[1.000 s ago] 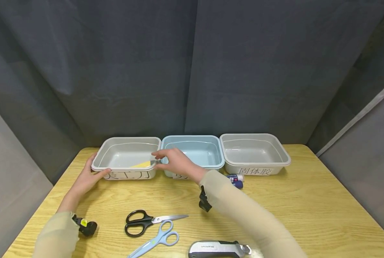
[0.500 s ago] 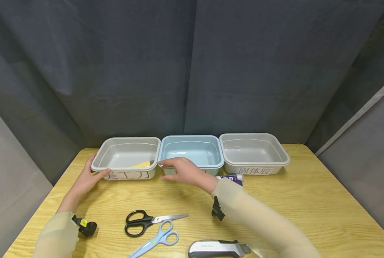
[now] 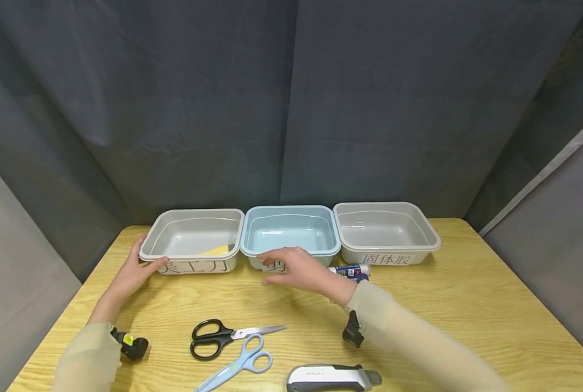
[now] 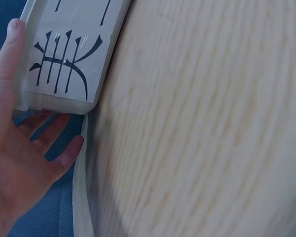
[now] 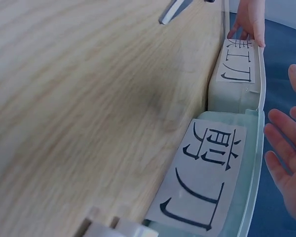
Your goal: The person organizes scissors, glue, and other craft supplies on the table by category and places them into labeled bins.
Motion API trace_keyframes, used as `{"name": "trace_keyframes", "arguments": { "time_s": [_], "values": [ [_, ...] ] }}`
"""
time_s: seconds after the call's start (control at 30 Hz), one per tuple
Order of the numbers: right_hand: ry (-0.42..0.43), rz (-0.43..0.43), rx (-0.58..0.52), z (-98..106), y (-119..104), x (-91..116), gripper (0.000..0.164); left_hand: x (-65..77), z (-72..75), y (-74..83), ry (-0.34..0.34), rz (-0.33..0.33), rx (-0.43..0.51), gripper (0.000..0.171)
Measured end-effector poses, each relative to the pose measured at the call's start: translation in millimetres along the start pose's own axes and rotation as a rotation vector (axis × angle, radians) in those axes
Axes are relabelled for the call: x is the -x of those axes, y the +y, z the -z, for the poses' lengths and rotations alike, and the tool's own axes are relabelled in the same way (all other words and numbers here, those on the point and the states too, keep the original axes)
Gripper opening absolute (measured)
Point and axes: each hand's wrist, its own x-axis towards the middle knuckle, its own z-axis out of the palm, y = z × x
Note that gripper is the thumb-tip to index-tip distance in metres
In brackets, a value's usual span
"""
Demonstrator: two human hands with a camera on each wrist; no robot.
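Observation:
A grey plastic bin [image 3: 193,256] with a paper label stands at the left. My left hand [image 3: 133,272] holds its front left corner, thumb on the front rim and fingers round the left end. Inside lies a yellow utility knife [image 3: 216,250], partly hidden by the bin's wall. My right hand [image 3: 298,269], fingers apart and holding nothing, hovers before the light blue bin [image 3: 291,209] in the middle. Behind the right wrist lie glue sticks [image 3: 357,270], partly covered. In the right wrist view, the blue bin's label [image 5: 200,173] is plain beside the right hand [image 5: 291,148].
Another grey bin [image 3: 391,247] stands at the right. On the wooden table [image 3: 492,316] lie black-handled scissors [image 3: 222,338], light blue scissors [image 3: 244,362] and a grey-and-black utility knife [image 3: 330,378] near the front edge. A dark curtain [image 3: 291,109] hangs behind the bins.
My right hand has drawn back from the left bin's right end, moving right and toward me, after releasing the yellow utility knife into it. The left hand has stayed put.

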Motion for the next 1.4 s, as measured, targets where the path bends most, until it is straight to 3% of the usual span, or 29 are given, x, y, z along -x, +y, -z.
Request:
{"name": "trace_keyframes", "arguments": {
  "time_s": [0.33,0.57,0.83,1.4],
  "values": [
    [-0.008,0.003,0.021,3,2,26,0.054,-0.4,-1.6,-2.8,-0.007,0.007,-0.008,0.094],
    [0.010,-0.002,0.022,8,1,45,0.048,0.6,-0.5,-1.9,-0.007,0.012,-0.004,0.094],
    [-0.033,-0.058,-0.005,13,2,64,0.055,1.0,0.3,0.4,-0.013,0.001,0.002,0.093],
    [-0.109,-0.079,-0.001,8,1,94,0.055,1.4,-0.8,-0.3,-0.007,-0.016,0.023,0.092]
  ]
}}
